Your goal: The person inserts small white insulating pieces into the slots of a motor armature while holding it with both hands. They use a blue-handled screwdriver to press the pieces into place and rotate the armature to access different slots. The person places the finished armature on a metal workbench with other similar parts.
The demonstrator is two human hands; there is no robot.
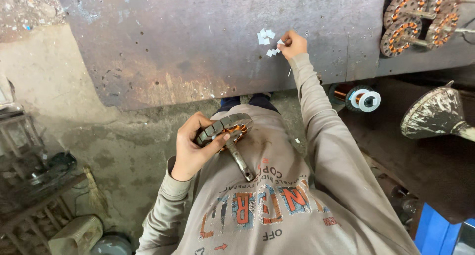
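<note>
Left hand: the left hand [194,146] was closed around a stator [223,128], fingers curled over its rim and thumb across its face, held close to the chest.
Stator: a round ring of grey steel teeth with copper winding showing inside, and a grey shaft [242,162] sticking out toward the person's shirt [277,205].
Right hand: the right hand [294,44] was stretched out to the bench [198,42], fingers pinched on one of the paper slips [267,41] lying there.
Paper slips: small white cut pieces, scattered in a loose cluster on the bench just beside the right hand's fingertips; some touched each other.
Bench: a dark, rusty steel plate with pitted marks and an orange-brown stain near its front edge.
Wound stators: four like pieces [420,17] with orange winding lay grouped at the bench's far right corner, well apart from the slips.
Wire spool: a spool [363,99] with a white flange and copper wire sat below the bench edge, right of the outstretched arm.
Shirt print: orange and blue block lettering across the grey front, upside down in the view.
Funnel: a paint-spattered metal funnel [435,114] lay on its side at the right.
Floor: a broom [96,193] and a pale can [76,234] stood at lower left.
</note>
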